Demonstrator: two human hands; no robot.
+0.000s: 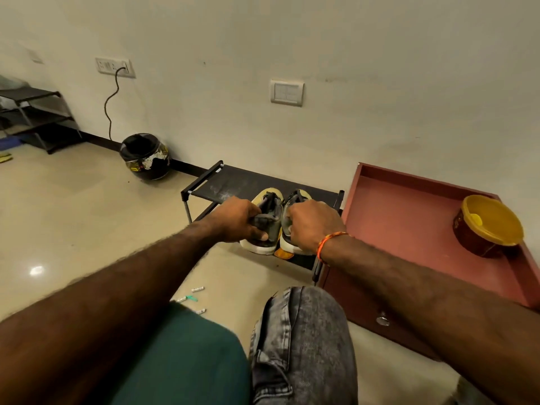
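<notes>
Both hands are closed around a pair of shoes at the low black fabric-topped shoe rack [233, 182] that stands against the cream wall. The left hand [233, 219] grips the heel end of the left grey fabric sneaker with a pale sole [270, 200], fingers curled over the collar and the thumb pressed along its side. The right hand [311, 226] clutches the heel of the matching right grey sneaker with an orange heel patch [295, 198] in the same way. An orange thread band [330, 242] circles that wrist.

The 2 sneakers sit side by side, touching, toes pointed at the wall, over the right half of the rack's top shelf. Their heels hang past its front edge. Whether the soles rest on the fabric or are raised just above it I cannot tell.

Just right of the rack stands a maroon wooden cabinet with a raised rim [409, 217]. On its top, near the right side, is a round brown tub with a yellow lid [491, 223].

On the tiled floor to the left, against the wall, lies a black motorcycle helmet [144, 156]. A dark cable [109, 106] hangs above it from a white wall socket [114, 67]. A white switch plate [287, 92] is fixed above the rack, and a second dark shelf rack [38, 118] stands far left. A few small white and green bits [193, 298] lie on the floor near the person's grey denim knee [304, 331].
</notes>
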